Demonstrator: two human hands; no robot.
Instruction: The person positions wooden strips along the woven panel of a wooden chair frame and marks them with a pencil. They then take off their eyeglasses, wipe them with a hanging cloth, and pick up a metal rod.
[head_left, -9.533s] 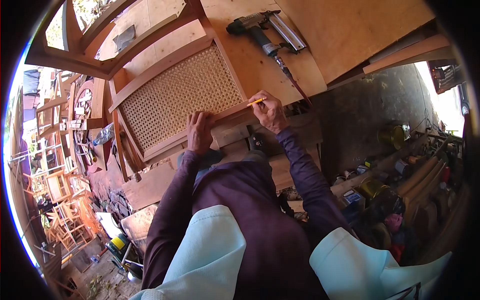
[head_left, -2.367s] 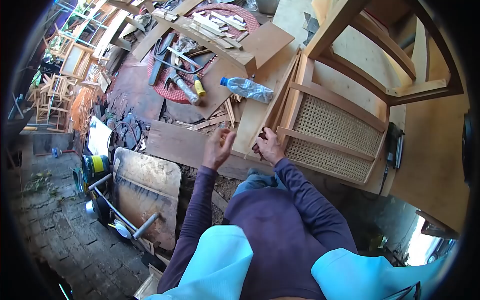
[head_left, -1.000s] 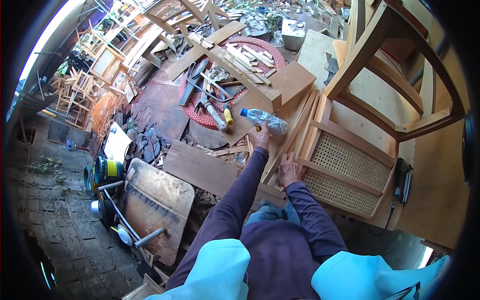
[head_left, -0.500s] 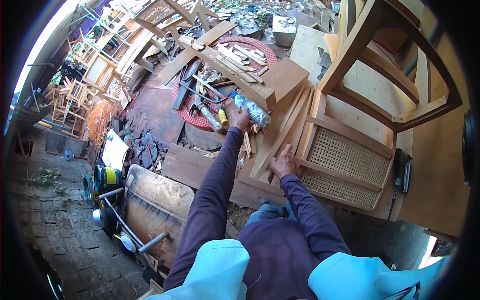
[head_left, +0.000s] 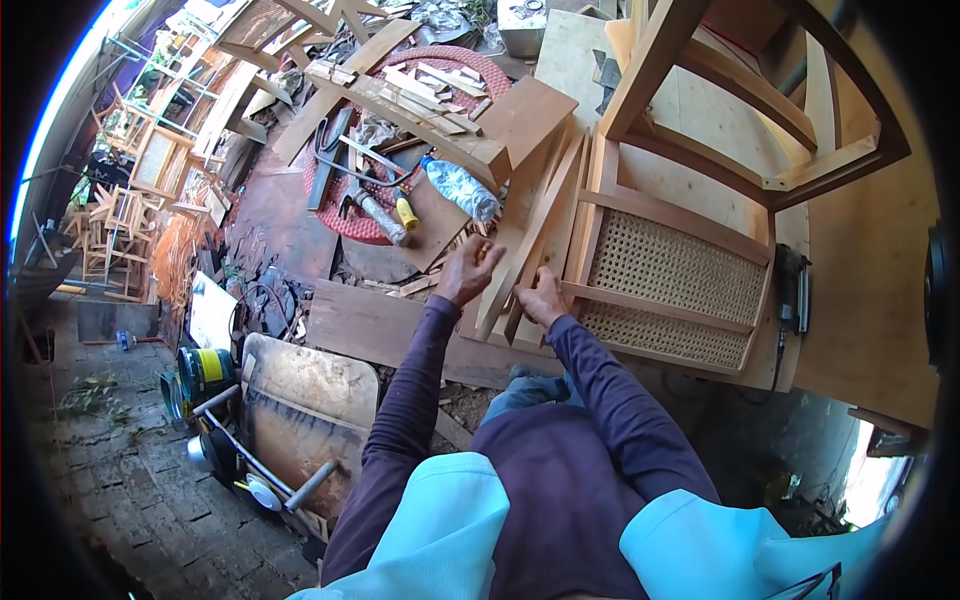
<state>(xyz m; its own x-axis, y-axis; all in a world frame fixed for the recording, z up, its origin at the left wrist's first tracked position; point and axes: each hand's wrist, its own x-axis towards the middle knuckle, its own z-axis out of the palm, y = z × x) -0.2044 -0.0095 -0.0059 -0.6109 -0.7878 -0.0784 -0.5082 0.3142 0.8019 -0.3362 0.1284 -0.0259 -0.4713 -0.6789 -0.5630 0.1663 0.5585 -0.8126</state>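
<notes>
My left hand is raised just left of the long wooden strips. Its fingers are curled round a small orange-yellow thing, too small to name. My right hand is closed at the near end of a wooden strip, beside the chair frame. That frame, with its woven cane panel, lies on the bench to the right. Beyond my left hand are a plastic bottle, a yellow-handled tool and a hammer.
A red round mat carries wood offcuts and a hacksaw. A wooden block stands behind the strips. At right lies a corded power tool. A worn chair and a paint bucket are on the left.
My left hand has drawn back from beside the bottle towards me and the strips. My right hand has shifted slightly within the tilted view. The whole scene has moved left.
</notes>
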